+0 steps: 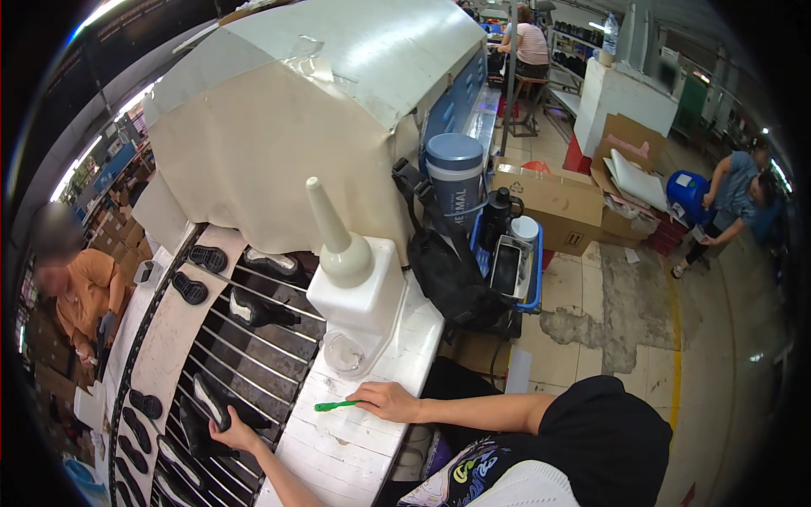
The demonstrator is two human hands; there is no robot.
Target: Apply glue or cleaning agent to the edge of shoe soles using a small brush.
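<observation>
My left hand (pixel 237 433) is closed around a black shoe (pixel 211 399), its pale underside turned up, over the metal rods of a rack (pixel 258 384). My right hand (pixel 388 401) grips a slim green brush (pixel 334 406), resting low over the white ledge (pixel 338 439). Farther up that ledge stands a white plastic container (pixel 384 283) with a tall cone-shaped spout (pixel 325 215). A small clear cup (pixel 343 353) sits at its near side. More black shoes (pixel 253 309) lie on the rods, and black soles (pixel 190 287) line the strip to the left.
A large cover (pixel 270 144) hangs over the line ahead. On the right are a black bag (pixel 456 279), a blue basket (pixel 530 287) with bottles, and cardboard boxes (pixel 549 203). One person (pixel 93 296) works across the line; another (pixel 735 198) handles a blue drum (pixel 686 196).
</observation>
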